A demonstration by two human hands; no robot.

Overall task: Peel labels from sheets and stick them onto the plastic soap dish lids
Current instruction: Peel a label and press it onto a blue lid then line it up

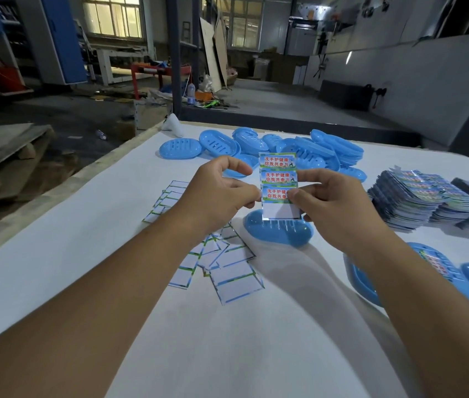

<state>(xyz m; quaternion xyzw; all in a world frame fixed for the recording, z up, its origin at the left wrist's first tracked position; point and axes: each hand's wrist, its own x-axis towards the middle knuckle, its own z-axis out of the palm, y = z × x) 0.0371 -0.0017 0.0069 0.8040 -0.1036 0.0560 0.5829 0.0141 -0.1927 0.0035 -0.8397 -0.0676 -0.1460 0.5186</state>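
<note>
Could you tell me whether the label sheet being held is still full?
Partly used: label sheet shows three labels above one blank bottom slot.

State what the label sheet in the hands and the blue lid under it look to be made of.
Label sheet: likely glossy printed sticker paper on white backing; one bottom slot is bare white.
Blue lid: apparently moulded plastic, smooth and slightly shiny, with soft highlights and slots.

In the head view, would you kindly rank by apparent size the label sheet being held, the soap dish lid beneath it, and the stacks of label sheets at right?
1. stacks of label sheets
2. soap dish lid
3. label sheet, though it is nearer the camera, so unsure.
</note>
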